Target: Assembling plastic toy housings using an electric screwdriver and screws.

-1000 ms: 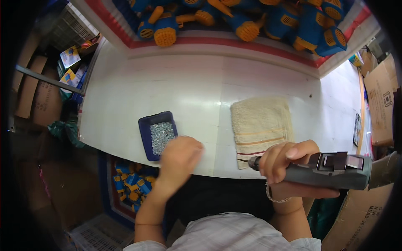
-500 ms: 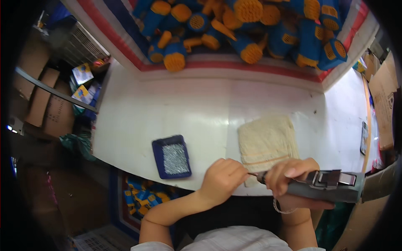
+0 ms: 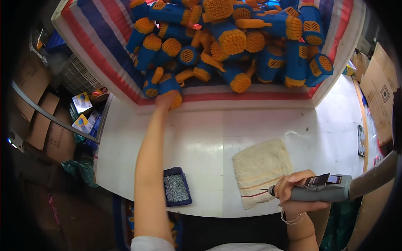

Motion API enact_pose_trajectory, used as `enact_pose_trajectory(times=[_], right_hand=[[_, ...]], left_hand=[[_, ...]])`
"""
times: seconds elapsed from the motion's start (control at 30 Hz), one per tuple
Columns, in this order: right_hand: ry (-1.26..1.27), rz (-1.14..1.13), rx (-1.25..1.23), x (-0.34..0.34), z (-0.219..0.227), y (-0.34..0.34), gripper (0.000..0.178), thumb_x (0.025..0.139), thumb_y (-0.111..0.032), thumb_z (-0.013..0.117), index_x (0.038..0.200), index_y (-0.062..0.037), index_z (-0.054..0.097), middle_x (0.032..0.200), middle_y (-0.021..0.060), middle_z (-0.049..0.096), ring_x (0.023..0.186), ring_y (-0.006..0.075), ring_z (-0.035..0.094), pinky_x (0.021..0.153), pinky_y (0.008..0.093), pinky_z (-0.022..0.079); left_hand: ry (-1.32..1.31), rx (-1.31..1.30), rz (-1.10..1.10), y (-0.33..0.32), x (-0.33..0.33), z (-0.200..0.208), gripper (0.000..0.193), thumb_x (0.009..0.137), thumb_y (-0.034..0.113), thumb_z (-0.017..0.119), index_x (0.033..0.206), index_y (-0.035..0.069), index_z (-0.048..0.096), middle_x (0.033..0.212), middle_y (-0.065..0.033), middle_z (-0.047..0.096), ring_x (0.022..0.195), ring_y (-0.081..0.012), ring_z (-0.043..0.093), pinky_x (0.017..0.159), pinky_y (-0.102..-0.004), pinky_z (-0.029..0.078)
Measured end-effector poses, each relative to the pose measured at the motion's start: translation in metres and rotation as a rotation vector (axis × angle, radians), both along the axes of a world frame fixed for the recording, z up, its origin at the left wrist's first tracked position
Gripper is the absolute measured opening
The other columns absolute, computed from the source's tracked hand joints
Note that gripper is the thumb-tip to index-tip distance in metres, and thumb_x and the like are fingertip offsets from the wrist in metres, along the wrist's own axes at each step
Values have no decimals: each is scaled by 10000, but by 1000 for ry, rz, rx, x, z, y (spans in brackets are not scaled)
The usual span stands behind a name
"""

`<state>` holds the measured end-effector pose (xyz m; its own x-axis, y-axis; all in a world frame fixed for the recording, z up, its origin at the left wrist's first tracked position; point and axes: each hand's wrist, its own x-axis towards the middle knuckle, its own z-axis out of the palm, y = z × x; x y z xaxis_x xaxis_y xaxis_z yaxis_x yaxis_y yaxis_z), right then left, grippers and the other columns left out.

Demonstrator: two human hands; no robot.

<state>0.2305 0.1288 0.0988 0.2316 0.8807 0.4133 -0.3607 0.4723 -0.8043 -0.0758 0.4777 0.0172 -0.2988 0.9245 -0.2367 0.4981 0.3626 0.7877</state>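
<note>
My left hand reaches far forward to the near edge of a large bin. Its fingers close around the lower end of a blue-and-orange plastic toy, whose orange end is full of holes; some fingertips are hidden. My right hand grips a grey electric screwdriver at the right. The thin bit points left, above the lower edge of a folded cream cloth. Left of the cloth, partly behind my left forearm, a dark blue tray holds many small silvery screws.
The bin, lined with striped fabric, holds several more such toys. A phone lies at the white table's right edge. Cardboard boxes stand at the right, with a grey crate and a green bag at the left.
My left hand has left the screwdriver's bit and stretched forward to a toy in the bin. My right hand still holds the screwdriver. The view has tilted upward, showing more of the bin.
</note>
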Motion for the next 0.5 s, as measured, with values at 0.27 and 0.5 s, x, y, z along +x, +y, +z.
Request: enact_pose_trajectory(times=[0.27, 0.5], right_hand=[[38, -107, 15, 20, 2, -6, 883, 620, -844, 355, 905, -15, 452, 489, 20, 453, 380, 132, 445, 362, 251, 381], [4, -96, -18, 21, -6, -18, 937, 575, -869, 339, 918, -5, 454, 508, 31, 457, 413, 143, 454, 394, 271, 397]], left_hand=[[72, 513, -580, -174, 33, 29, 825, 648, 96, 712, 1340, 77, 264, 1259, -130, 425, 1150, -276, 438, 948, -364, 388], [780, 660, -1339, -239, 55, 49, 427, 741, -29, 522, 1145, 110, 517, 1192, -104, 506, 1204, -238, 418, 998, -502, 311]])
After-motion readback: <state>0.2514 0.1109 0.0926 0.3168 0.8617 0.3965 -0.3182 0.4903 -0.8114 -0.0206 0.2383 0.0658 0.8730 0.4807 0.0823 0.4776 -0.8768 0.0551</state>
